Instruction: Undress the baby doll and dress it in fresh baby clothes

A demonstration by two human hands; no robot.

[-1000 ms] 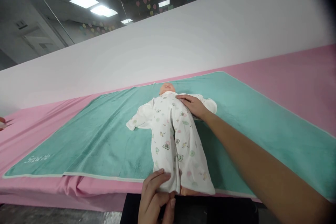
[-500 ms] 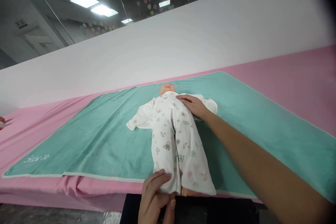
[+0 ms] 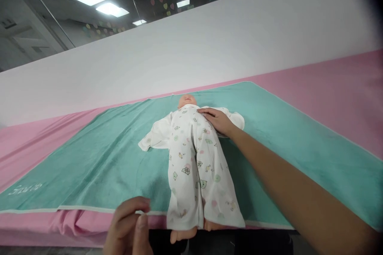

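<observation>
A baby doll (image 3: 191,155) in a white printed sleepsuit lies on its back on a teal towel (image 3: 104,159), head away from me, bare feet at the near edge. My right hand (image 3: 216,121) rests flat on the doll's chest and shoulder, fingers stretched out. My left hand (image 3: 128,227) hovers at the near edge, left of the doll's feet, fingers curled with thumb near the fingertips, and nothing shows in it. It is apart from the sleepsuit leg.
The towel lies on a pink sheet (image 3: 344,87) covering a long table, with a white wall panel (image 3: 209,48) behind. The sheet bunches at the near left edge (image 3: 74,223). Ceiling lights and paper hearts show above.
My left hand has let go of the sleepsuit's left leg cuff and moved left and away from it. The doll's feet now show more. My right hand stays put.
</observation>
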